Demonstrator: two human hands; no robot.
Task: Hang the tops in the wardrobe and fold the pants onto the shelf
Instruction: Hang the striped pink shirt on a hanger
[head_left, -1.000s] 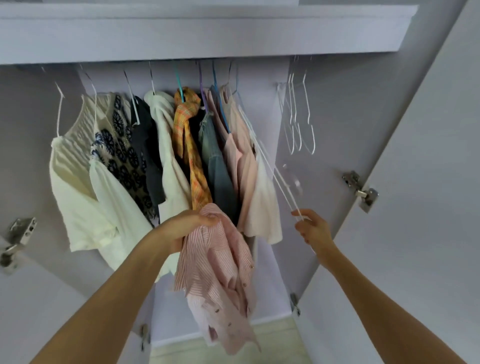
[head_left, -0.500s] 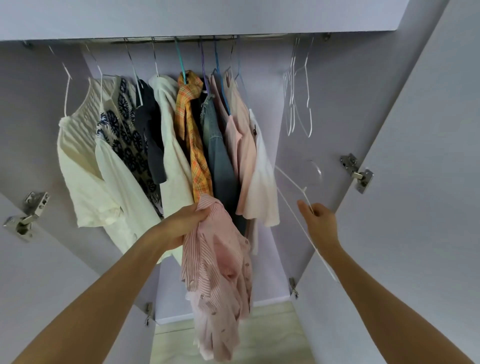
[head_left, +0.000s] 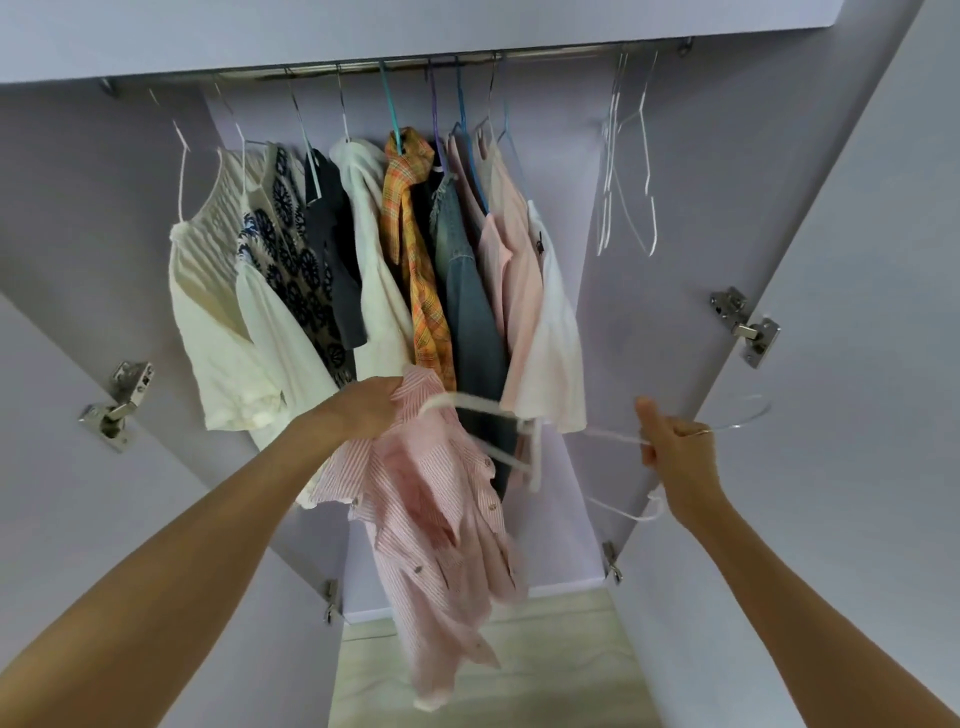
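Head view: left hand (head_left: 363, 410) clenches the crumpled pink striped cotton shirt (head_left: 436, 499) by its collar; right hand (head_left: 675, 447) clenches a white wire hanger (head_left: 498, 431), whose far tip may snag bunched fabric beside the left grip.

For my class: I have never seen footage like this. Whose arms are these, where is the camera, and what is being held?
There is no machine here. A person wears a wide-angle camera on the head, so you look along their bare arms into an open lilac wardrobe. Tops hang on a metal rail, with empty white wire hangers at the right. The left hand grips a crumpled pink striped shirt. The right hand curls its fingers round a thin white hanger, blurred by motion, whose end reaches the shirt's collar.
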